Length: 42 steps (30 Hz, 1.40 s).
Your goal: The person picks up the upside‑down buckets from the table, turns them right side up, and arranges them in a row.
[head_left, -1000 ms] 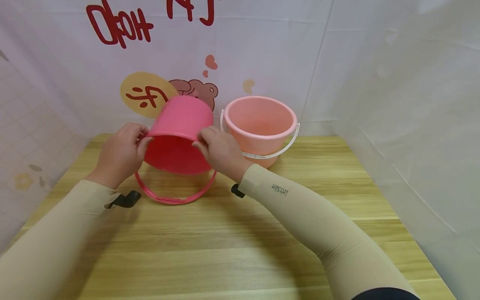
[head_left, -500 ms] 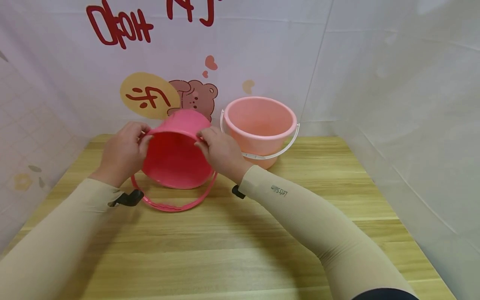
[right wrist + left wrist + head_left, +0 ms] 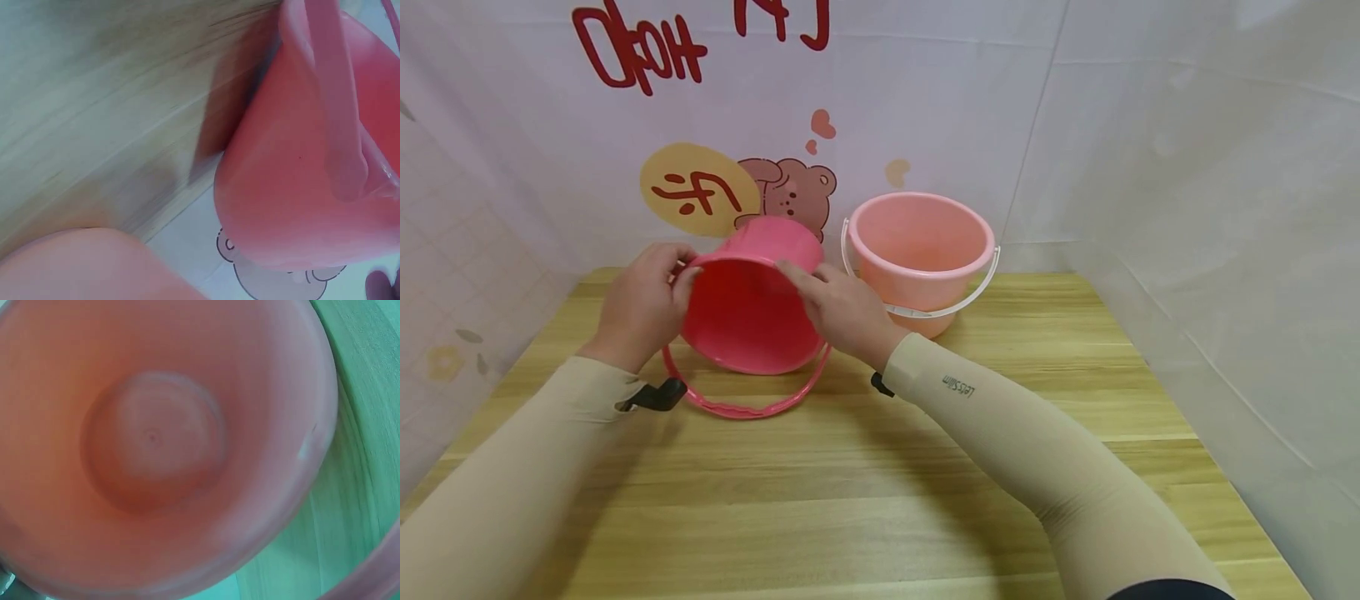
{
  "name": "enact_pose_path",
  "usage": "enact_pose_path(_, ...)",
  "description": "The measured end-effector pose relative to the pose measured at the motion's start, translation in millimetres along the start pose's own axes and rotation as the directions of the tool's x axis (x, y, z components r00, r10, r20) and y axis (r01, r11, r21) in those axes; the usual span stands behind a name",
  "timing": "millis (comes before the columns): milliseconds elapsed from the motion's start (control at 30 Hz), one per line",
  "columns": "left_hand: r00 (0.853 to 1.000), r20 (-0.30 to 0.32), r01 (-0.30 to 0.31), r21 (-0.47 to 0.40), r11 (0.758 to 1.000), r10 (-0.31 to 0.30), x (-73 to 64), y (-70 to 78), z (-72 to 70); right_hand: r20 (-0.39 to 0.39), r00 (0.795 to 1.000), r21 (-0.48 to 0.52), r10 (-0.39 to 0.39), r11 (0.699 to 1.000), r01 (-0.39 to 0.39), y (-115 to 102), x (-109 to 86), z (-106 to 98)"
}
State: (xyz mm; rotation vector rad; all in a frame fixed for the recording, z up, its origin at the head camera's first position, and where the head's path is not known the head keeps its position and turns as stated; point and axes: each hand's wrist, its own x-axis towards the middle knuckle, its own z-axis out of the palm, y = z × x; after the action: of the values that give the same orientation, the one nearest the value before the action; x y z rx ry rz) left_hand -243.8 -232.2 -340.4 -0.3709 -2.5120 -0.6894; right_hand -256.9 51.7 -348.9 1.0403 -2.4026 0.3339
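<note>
A deep pink bucket [image 3: 775, 237] lies tipped over in the head view, its mouth facing me and its base toward the back. Its pink handle [image 3: 752, 411] hangs down in front, low over the table. My left hand [image 3: 643, 304] pinches the rim on the left, thumb inside the mouth. On the right side my right hand [image 3: 846, 308] has its thumb stretched out to the rim, with its fingers loosely bent behind. The left wrist view looks into the bucket [image 3: 256, 450] down to its round base; nothing lies inside.
Just right of my right hand stands an upright light pink bucket [image 3: 917, 287] with a white handle [image 3: 925, 313]. The wooden table [image 3: 820, 500] ends at a printed white sheet [image 3: 925, 100] behind, with a pale sheet [image 3: 1247, 250] along the right.
The deep pink bucket has tilted so its mouth faces me more and its base sits lower. My right thumb has shifted up and left onto the rim, its pinch loosened.
</note>
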Motion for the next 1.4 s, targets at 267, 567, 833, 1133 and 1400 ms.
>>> enact_pose_path(267, 0.999, -0.030, -0.025, -0.044, 0.999, 0.024, -1.6, -1.3, -1.7, -0.017, 1.000, 0.013, 0.011, 1.000, -0.011, 1.3, 5.5, -2.9)
enact_pose_path(567, 0.998, -0.023, -0.067, -0.024, 0.997, 0.067, -4.3, -7.6, -7.1, -0.010, 0.999, 0.080, 0.051, 0.996, -0.050, 3.5, 13.2, -14.6)
enact_pose_path(833, 0.995, -0.039, -0.091, -0.018, 0.996, 0.090, -7.7, -14.5, -8.4, 0.001, 0.995, 0.128, 0.102, 0.987, -0.102, 4.0, 16.6, -20.7)
enact_pose_path(1133, 0.996, -0.034, -0.088, 0.000, 0.996, 0.088, -5.5, -17.0, -9.8, 0.028, 0.981, 0.272, 0.192, 0.943, -0.192, 3.8, 17.9, -25.2)
enact_pose_path(1400, 0.999, -0.016, -0.045, -0.040, 0.998, 0.045, -3.0, -16.6, -14.6, 0.055, 0.974, 0.305, 0.219, 0.925, -0.226, 7.0, 14.9, -25.5)
